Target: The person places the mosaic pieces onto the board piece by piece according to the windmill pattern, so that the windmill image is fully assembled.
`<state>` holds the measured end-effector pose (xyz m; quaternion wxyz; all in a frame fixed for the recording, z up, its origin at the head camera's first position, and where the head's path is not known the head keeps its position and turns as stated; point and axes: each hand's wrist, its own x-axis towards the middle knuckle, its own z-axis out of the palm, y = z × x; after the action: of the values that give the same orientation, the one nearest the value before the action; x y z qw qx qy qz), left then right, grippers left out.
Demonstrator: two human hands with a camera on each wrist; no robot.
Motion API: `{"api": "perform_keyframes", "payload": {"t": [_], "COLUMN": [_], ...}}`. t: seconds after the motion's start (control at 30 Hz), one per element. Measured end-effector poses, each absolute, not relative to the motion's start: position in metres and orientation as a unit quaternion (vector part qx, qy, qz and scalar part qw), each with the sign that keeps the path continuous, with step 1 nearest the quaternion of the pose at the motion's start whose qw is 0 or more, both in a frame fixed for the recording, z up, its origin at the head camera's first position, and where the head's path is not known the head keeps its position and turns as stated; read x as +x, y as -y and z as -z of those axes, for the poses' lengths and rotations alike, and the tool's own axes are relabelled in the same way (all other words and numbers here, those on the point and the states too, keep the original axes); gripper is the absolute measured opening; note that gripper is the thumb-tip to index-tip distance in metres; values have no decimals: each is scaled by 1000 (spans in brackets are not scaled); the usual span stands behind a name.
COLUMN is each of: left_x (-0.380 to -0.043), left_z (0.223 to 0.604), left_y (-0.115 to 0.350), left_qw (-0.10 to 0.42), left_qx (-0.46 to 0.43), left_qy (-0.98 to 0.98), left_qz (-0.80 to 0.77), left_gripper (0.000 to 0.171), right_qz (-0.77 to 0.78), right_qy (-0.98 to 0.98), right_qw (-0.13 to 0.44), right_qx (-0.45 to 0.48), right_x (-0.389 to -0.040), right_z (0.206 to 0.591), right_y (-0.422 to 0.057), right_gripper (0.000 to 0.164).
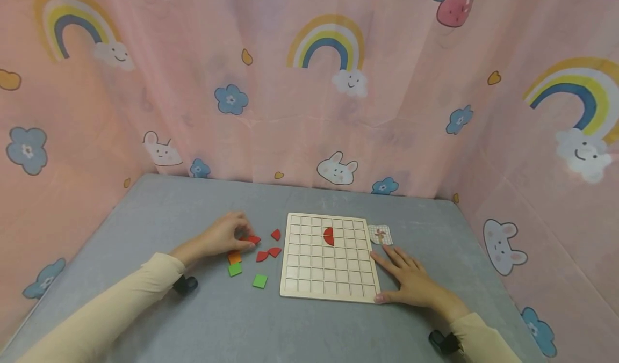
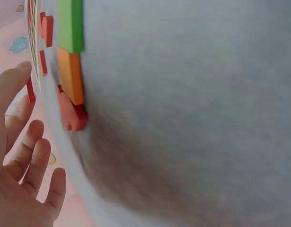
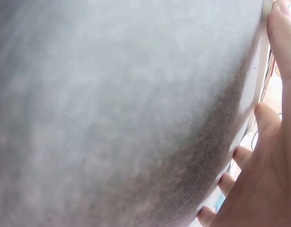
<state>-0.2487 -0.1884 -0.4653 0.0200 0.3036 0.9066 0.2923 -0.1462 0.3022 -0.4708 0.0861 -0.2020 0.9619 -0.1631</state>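
Observation:
Between thumb and index finger my left hand (image 1: 226, 235) pinches a red quarter-circle piece (image 2: 30, 89), held over the table left of the board. Beneath that hand lie an orange square tile (image 1: 234, 258), a green square tile (image 1: 235, 269) and, in the left wrist view, another red piece (image 2: 72, 111). The wooden grid board (image 1: 309, 277) carries two red quarter pieces (image 1: 329, 236) that form a half disc in its upper middle. With fingers spread, my right hand (image 1: 411, 281) rests at the board's right edge, thumb at the lower right corner.
Loose red quarter pieces (image 1: 275, 234) lie between the left hand and the board, with a second green tile (image 1: 259, 281) nearer the front. A small pattern card (image 1: 380, 234) sits against the board's right side. A pink patterned curtain (image 1: 271, 137) surrounds the grey table (image 1: 208, 320).

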Motion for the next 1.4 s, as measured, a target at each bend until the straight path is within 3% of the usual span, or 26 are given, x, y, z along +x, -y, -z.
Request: {"api": "perform_keyframes", "payload": {"t": [0.2,0.57,1.0,1.4], "left_x": [-248,-247,-242,-241], "left_z": [456,443,447,467], "left_y": [172,111,21,-23], "left_qw": [-4,-64,-80,-86], "left_qx": [293,268,244,184], "left_qy": [-916,-924,-924,-935], "left_qz": [-276,-265,-282,-291], "left_gripper": [22,22,25,27], "right_qz": [181,158,173,157], "right_qy": [-958,-962,-960,-964], "right_qw": [69,98,87,92], "right_qx": [-211,-198,-203,-193], "right_x": [-149,-145,-146,-148], "right_z": [482,467,472,473], "right_y": [-308,-300,-304,-300], "right_gripper": [102,105,105,105]}}
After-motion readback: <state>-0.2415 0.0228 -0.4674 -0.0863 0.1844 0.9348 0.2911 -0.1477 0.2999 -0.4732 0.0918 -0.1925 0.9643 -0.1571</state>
